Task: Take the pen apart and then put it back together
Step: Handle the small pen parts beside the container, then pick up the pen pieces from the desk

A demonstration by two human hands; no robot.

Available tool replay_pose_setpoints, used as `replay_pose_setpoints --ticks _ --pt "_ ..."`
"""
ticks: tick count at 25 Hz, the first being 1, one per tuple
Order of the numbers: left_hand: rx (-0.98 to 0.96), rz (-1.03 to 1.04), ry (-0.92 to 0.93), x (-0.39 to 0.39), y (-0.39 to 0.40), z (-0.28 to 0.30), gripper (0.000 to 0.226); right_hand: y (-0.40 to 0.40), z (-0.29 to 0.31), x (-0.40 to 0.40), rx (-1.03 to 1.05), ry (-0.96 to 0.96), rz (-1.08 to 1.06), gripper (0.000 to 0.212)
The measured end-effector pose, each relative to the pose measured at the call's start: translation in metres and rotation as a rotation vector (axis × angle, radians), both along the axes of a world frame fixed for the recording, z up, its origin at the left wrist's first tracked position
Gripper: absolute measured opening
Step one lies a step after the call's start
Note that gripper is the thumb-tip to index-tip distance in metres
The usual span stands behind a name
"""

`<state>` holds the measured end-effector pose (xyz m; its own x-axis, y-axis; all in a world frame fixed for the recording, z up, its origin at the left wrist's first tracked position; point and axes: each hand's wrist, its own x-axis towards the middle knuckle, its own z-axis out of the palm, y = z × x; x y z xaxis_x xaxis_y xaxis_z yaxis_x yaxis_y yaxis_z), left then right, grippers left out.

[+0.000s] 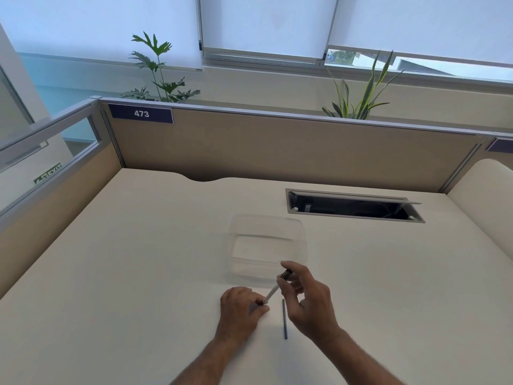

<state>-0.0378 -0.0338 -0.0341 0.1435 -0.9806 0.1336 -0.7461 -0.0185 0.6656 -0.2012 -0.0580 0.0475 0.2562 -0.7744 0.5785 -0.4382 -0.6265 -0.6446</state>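
Pen was partly dismantled. A thin dark refill (pixel 284 319) lay loose on the cream desk (pixel 138 273), just in front of the right hand (pixel 308 301) and clear of both hands; its long axis ran nearly straight toward and away from the person.

The pale pen barrel (pixel 271 294) was held above the desk between the hands. Left hand (pixel 241 307) had fingertips pinched shut on the near, lower end. Right hand's thumb and forefinger were closed on the far, upper end, where a dark piece (pixel 286 273) sat, cap or tip, could not tell which. Other right fingers were loosely spread.

Barrel axis ran diagonally, low near-left to high far-right, its dark end pointing toward the clear plastic container (pixel 268 247), which looked empty.

Judgement: disassembly was under way or just finished; could not tell whether the dark piece was coming off or going on. Reinserting the refill was still to do.
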Motion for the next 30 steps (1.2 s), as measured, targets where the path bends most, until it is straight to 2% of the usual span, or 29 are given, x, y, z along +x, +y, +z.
replay_pose_setpoints --ticks 6,10,12,14,17,20,23,26,28,30 --pt "-0.094 -0.015 0.12 0.006 0.003 0.004 0.012 -0.009 0.015 -0.013 0.103 -0.241 -0.036 0.037" --pt "-0.084 0.044 0.272 0.005 0.004 0.008 0.013 -0.013 0.023 -0.026 0.205 -0.496 -0.052 0.026" --pt "-0.031 0.101 0.419 0.0 0.005 0.014 0.013 -0.015 0.021 -0.032 0.29 -0.63 -0.078 0.022" --pt "0.032 0.142 0.649 -0.009 0.004 0.026 0.011 -0.015 0.013 -0.037 0.407 -0.74 -0.107 0.026" --pt "0.098 0.111 0.947 -0.024 0.003 0.046 0.01 -0.01 0.001 -0.038 0.57 -0.835 -0.125 0.032" --pt "0.176 0.055 1.264 -0.034 0.001 0.055 0.03 0.0 -0.01 -0.034 0.665 -0.783 -0.13 0.031" --pt "0.153 0.031 1.349 -0.037 -0.001 0.059 0.03 0.007 -0.017 -0.031 0.71 -0.642 -0.127 0.023" --pt "0.084 0.08 1.261 -0.038 -0.003 0.064 0.022 0.007 -0.012 -0.031 0.733 -0.473 -0.142 0.02" --pt "0.031 0.085 1.147 -0.038 -0.003 0.066 0.012 0.006 -0.004 -0.029 0.664 -0.322 -0.173 0.019" --pt "-0.026 0.057 1.039 -0.039 -0.002 0.068 0.012 0.004 0.009 -0.024 0.562 -0.253 -0.159 0.018"
